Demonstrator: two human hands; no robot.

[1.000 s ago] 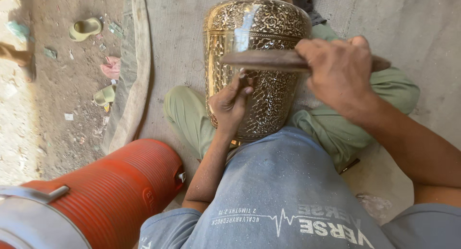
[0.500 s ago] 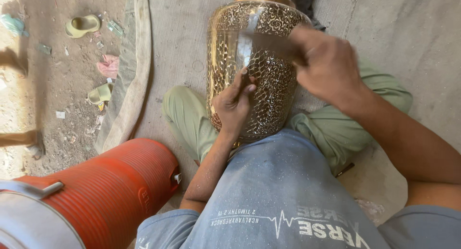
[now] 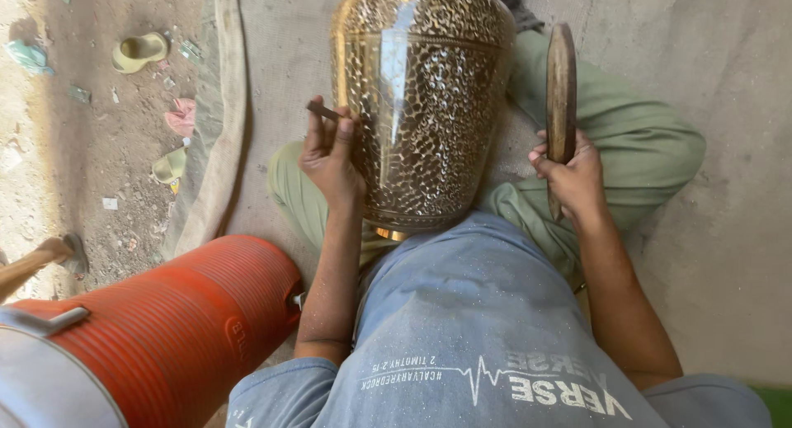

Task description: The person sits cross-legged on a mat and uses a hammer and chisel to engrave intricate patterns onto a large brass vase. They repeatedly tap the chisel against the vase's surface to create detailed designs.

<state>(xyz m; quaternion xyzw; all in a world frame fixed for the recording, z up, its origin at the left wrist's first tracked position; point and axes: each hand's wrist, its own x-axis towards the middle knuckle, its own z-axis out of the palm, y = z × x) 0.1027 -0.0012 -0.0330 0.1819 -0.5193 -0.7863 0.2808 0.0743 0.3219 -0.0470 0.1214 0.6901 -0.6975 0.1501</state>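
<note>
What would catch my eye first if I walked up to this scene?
The big engraved brass vase, gleaming between the seated person's knees. The left hand holds a thin tool against its side, the right hand lifts a flat wooden mallet, and a ribbed orange cooler lies at lower left.

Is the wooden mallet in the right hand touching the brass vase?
Apart. The head view shows the wooden mallet, held upright in the right hand, with green trouser cloth visible between it and the brass vase.

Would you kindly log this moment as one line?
left hand: holds small punch by brass vase | right hand: holds wooden mallet apart
</note>
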